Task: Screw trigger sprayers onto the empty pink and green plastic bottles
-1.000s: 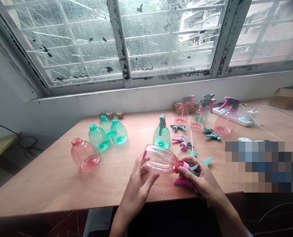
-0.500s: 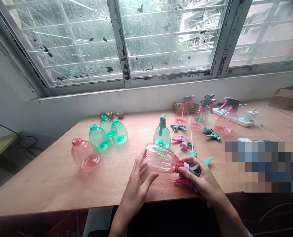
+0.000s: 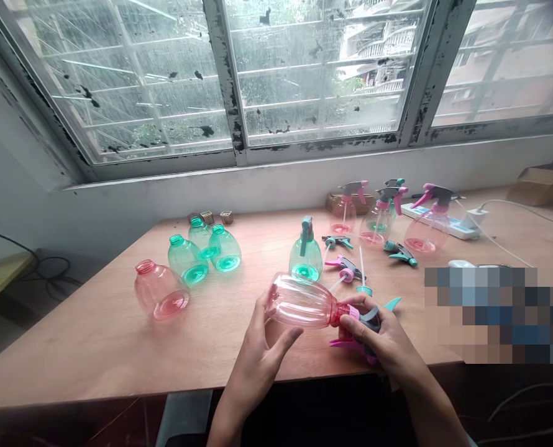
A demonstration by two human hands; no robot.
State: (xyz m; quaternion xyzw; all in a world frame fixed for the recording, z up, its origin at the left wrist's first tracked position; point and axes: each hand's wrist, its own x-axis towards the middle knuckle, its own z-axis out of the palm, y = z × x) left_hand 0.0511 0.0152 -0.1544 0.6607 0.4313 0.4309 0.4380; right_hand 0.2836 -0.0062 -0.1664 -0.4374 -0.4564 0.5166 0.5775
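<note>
Near the table's front edge a clear pink spray bottle point(image 3: 302, 303) lies sideways in my two hands, its neck pointing right. My left hand point(image 3: 266, 347) curls its fingers behind the bottle's base end, with the thumb held out below it. At the neck, the fingers of my right hand point(image 3: 374, 326) close on the pink collar point(image 3: 352, 313) of a grey spray head point(image 3: 370, 318). Below that hand shows a pink trigger point(image 3: 350, 344); whether it belongs to the held head I cannot tell. Behind the bottle stands a green spray bottle point(image 3: 306, 251) with its head on.
Left lie an open pink bottle point(image 3: 162, 292) and several open green bottles point(image 3: 187, 259). Loose spray heads point(image 3: 346, 270) are scattered behind my right hand. Pink-headed spray bottles point(image 3: 428, 226) stand at the back right, near a power strip point(image 3: 463, 228) with a cable. A blurred-out patch covers the right side.
The bottle's base end has shifted slightly left and its body has turned a little about its long axis. Both hands stay at nearly the same places.
</note>
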